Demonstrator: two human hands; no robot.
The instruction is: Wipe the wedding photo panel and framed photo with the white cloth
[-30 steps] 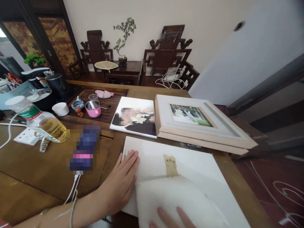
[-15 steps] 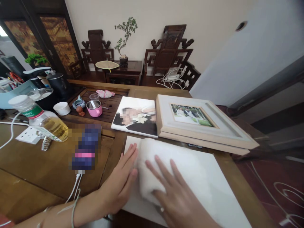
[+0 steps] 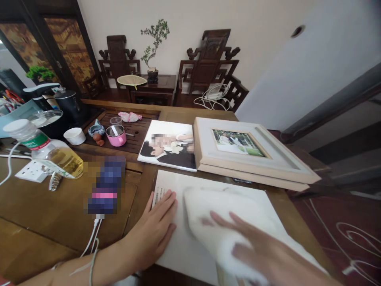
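A flat white panel (image 3: 193, 254) with small print at its left edge lies on the wooden table. My left hand (image 3: 156, 224) rests flat on that left edge, fingers stretched out and close together. A white cloth (image 3: 205, 204) covers much of the panel's right part, bunched up near the front. My right hand (image 3: 256, 242), blurred by motion, presses on the cloth and holds it, with some fingers stretched over it. Beyond the panel lie a photo panel (image 3: 169, 145) and a pale wooden picture frame (image 3: 205, 145), stacked on another frame.
To the left are a phone (image 3: 107, 182) with a white cable, a tilted bottle (image 3: 56, 155) of yellow liquid and a power strip (image 3: 31, 170). A pink cup (image 3: 116, 136) and a white cup (image 3: 74, 136) stand further back, near a black kettle (image 3: 69, 107).
My right hand has moved right and nearer to me, dragging the cloth from the panel's left part. My left hand has turned flat onto the panel, and the printed text now shows.
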